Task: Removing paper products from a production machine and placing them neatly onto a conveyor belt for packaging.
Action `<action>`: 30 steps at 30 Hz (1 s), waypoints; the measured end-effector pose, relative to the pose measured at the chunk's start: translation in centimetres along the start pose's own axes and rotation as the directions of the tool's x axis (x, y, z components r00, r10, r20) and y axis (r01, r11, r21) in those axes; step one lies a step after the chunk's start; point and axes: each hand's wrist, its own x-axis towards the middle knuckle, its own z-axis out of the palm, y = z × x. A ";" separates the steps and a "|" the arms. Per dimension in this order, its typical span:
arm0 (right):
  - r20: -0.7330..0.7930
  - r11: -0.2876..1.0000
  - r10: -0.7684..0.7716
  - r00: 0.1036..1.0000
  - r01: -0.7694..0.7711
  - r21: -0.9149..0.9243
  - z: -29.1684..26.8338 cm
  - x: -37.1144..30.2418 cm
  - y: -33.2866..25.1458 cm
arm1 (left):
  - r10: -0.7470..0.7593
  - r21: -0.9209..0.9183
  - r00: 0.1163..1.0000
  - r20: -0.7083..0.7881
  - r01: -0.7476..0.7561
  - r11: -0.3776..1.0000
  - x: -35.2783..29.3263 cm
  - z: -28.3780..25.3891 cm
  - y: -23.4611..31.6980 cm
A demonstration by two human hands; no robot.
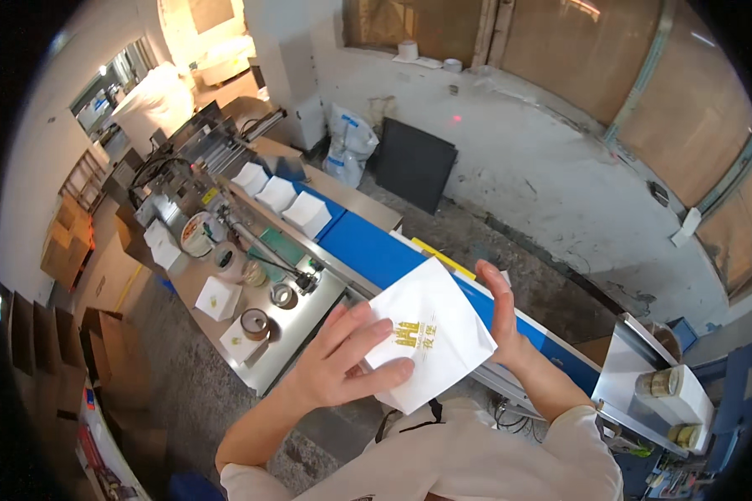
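Between my hands is a white stack of folded paper napkins (439, 355) with a gold printed emblem, tilted in front of my body. My left hand (338, 359) grips its left side, fingers and thumb lying over the printed face. My right hand (510, 326) holds the right edge, with a finger reaching up along it; part of that hand is hidden. Beyond the stack runs a blue conveyor belt (368, 246). On the belt sit several white napkin stacks, the nearest stack (307, 214) lying left of my hands.
Left of the belt, a metal table (309, 313) carries a tape roll (255, 322), jars, and white napkins with gold print (218, 299). A machine (175, 188) stands at its far end. At right, a metal ledge (622, 380) holds rolls. Cardboard boxes (104, 351) line the left.
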 end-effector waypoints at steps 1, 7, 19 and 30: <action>-0.002 0.999 -0.008 1.000 0.008 0.042 0.7 0.7 0.5 | -0.039 -0.012 0.999 -0.009 0.039 0.999 -0.4 0.2 -0.7; -0.018 0.980 -0.142 0.990 0.144 0.139 4.3 4.8 5.5 | -0.176 -0.046 0.982 0.067 0.180 0.983 -0.4 1.4 -6.3; 0.482 0.670 0.226 0.847 -0.494 0.554 11.8 7.9 15.8 | -0.580 -0.231 0.543 0.608 0.819 0.525 -0.1 8.5 -19.7; 0.670 -0.385 0.715 0.198 -0.689 0.614 33.2 4.2 29.7 | -0.935 -0.469 -0.151 0.320 0.833 -0.295 -10.6 19.4 -18.2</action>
